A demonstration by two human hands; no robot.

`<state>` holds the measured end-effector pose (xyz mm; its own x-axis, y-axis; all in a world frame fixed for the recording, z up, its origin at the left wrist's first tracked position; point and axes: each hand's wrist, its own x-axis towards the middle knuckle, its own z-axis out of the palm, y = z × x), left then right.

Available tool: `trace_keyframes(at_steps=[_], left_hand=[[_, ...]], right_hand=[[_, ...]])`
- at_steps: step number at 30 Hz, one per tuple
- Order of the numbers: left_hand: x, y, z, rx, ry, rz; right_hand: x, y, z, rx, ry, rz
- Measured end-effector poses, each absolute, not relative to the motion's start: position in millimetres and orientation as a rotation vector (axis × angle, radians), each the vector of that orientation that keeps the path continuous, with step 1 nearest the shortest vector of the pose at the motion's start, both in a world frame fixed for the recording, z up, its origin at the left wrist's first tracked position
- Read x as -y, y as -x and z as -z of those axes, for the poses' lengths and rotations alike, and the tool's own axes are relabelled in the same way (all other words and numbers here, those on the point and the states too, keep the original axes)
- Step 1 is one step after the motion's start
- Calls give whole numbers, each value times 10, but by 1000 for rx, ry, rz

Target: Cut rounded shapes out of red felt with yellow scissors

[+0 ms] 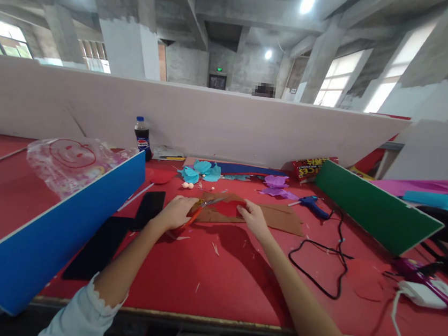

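A pair of scissors (193, 217) with orange handles lies in the grip of my left hand (177, 213), its blades pointing right and away from me over a brown sheet (283, 219). My right hand (255, 218) pinches the sheet near a cut-out opening where the red table shows. Part of the sheet stretches to the right behind this hand. Exactly how my left fingers sit in the scissor handles is hidden. Small paper scraps (215, 249) lie on the table in front of both hands.
A blue board (59, 230) stands at the left, a green board (377, 207) at the right. Behind the hands are blue paper petals (191, 174) and purple ones (275, 182). A glue gun (313, 205) with a looping black cord, dark flat devices (97, 248) and a cola bottle (142, 138) are around.
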<state>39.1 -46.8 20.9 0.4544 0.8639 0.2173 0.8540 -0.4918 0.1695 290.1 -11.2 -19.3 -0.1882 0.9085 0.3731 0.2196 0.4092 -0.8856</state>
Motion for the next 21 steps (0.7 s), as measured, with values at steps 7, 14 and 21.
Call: trace_keyframes(at_steps=[7, 14, 21], left_hand=[[425, -373, -123, -1604, -2660, -445], [430, -374, -110, -1686, -2683, -356], [425, -379, -117, -1692, -2620, -437]], right_hand=[[137, -2898, 173, 1662, 988, -889], [119, -2901, 206, 1602, 965, -966], [71, -2915, 237, 1592, 974, -964]])
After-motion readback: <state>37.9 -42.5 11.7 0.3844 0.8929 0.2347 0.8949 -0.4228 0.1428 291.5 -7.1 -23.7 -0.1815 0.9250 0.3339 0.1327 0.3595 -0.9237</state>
